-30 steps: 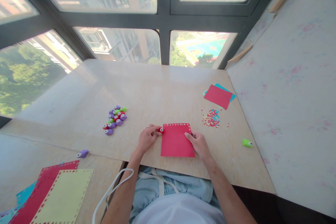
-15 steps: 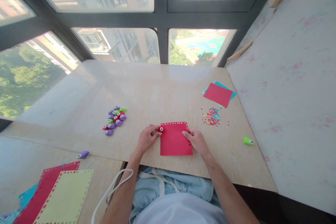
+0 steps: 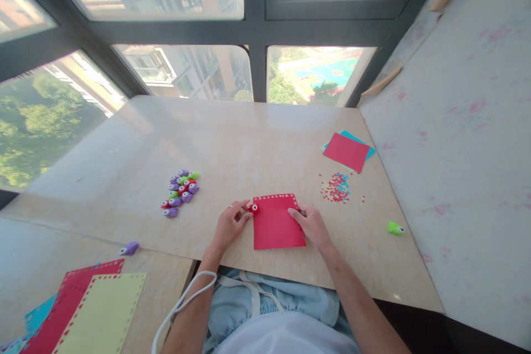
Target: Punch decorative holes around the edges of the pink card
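A red sheet of paper (image 3: 277,227) lies in front of me, with punched holes along its top edge and down its right edge. At the upper part of its left edge sits a small red craft punch (image 3: 254,208) with an eye-like button. My left hand (image 3: 232,227) has thumb and fingers closed about this punch from the left. My right hand (image 3: 312,225) pinches the sheet's right edge, thumb on top and fingers beneath.
Several purple, green and red punches (image 3: 180,192) cluster on the left. A purple punch (image 3: 129,248) and punched sheets (image 3: 102,312) lie nearer. To the right are paper bits (image 3: 337,187), uncut coloured sheets (image 3: 347,151) and a green punch (image 3: 395,228). A white cord (image 3: 182,300) crosses my left forearm.
The red punch sits slightly lower along the sheet's left edge, and my left hand has shifted with it. My right hand keeps its grip on the sheet. The view has moved a little.
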`<state>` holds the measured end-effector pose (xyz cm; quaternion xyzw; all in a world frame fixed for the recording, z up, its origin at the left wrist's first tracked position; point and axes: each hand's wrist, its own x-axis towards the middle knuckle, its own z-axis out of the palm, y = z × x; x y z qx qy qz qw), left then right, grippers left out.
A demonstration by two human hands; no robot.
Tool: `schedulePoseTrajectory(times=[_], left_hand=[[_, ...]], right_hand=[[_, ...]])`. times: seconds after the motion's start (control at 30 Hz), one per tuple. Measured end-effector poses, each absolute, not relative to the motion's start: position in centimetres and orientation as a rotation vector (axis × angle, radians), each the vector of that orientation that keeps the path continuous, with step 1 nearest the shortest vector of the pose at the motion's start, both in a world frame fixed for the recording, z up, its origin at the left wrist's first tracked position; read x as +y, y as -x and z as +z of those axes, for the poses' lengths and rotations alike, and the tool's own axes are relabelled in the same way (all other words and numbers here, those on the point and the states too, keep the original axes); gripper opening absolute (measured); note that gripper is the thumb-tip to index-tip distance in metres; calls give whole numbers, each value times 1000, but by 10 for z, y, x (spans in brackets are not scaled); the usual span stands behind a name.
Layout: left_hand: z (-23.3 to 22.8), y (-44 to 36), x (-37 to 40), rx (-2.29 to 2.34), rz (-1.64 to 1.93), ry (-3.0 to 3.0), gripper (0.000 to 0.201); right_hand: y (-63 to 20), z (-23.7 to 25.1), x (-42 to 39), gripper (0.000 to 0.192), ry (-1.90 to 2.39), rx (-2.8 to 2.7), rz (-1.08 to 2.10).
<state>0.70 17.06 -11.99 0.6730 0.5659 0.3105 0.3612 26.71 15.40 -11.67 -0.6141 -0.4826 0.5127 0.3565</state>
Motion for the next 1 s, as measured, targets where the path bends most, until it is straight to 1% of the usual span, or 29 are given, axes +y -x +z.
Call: schedulePoseTrajectory(times=[0.13, 0.33, 0.43, 0.67, 0.83, 1.0], left_hand=[[-120, -6, 173, 1448, 795, -1740, 35], [-102, -7, 180, 1520, 788, -1617, 48], [-90, -10, 185, 1559, 679, -1582, 46], [-86, -10, 203, 1569, 348, -1304, 55], [-83, -7, 212, 1490, 254, -1263, 59], [-80, -6, 215, 1449, 209, -1270, 56]], right_hand=[[-268, -119, 154, 41, 1589, -1239, 1326], [-269, -116, 155, 41, 1573, -1221, 1331], [-268, -116, 155, 40, 1553, -1251, 1328], [-267, -113, 153, 40, 1556, -1269, 1323], [-266, -110, 152, 40, 1574, -1294, 1312], [-266, -109, 152, 42, 1604, -1326, 1286]])
